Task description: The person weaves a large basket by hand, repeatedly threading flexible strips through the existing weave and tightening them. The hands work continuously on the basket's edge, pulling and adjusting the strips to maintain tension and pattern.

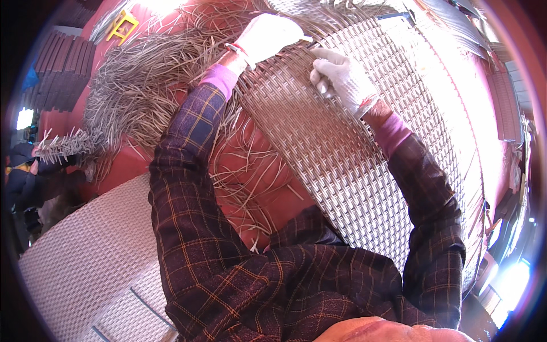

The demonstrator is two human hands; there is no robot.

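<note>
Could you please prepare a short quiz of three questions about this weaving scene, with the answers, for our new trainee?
1. True or false: the left hand and the right hand both wear white gloves.

2. Which thing lies to the left of the woven panel that is under the right hand?
A) a row of glass bottles
B) a heap of loose flat strips
C) a folded blue blanket

3. Fill in the colour: the small frame near the picture's upper left corner is ____.

Key: 1. True. 2. B. 3. Yellow.
</note>
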